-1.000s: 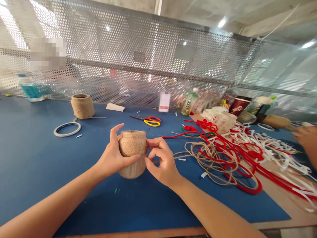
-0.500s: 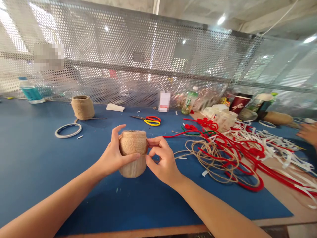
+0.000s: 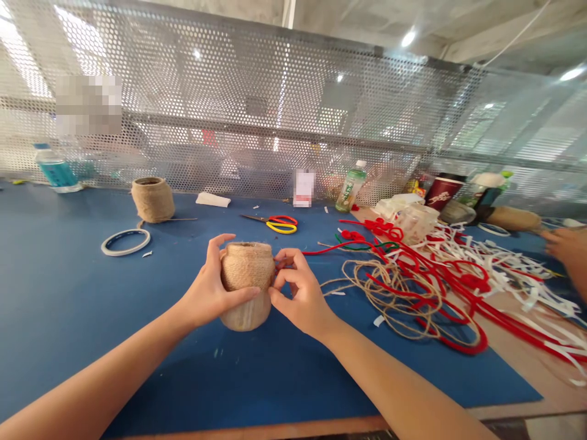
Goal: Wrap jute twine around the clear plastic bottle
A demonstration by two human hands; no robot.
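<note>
A jar (image 3: 247,269) stands upright at the middle of the blue mat, its upper part wound with jute twine and its lower part pale and bare of twine. My left hand (image 3: 206,292) is wrapped around its left side, thumb across the front. At the jar's right side my right hand (image 3: 300,300) pinches the twine close to the wall; the fingertips partly hide it. From behind that hand the twine runs right to a loose tangle of jute twine (image 3: 389,304) on the mat.
A twine-covered jar (image 3: 153,200) and a tape roll (image 3: 110,250) lie left; scissors (image 3: 276,223) lie beyond my hands. Red fuzzy cords (image 3: 477,348) and white strips (image 3: 499,260) spread right, near another person's hand (image 3: 568,249). Bottles stand along the perforated screen (image 3: 247,79).
My right fingers have shifted slightly at the jar's side, and the jar has tilted or turned a touch. The other person's hand at the far right has moved a little left.
</note>
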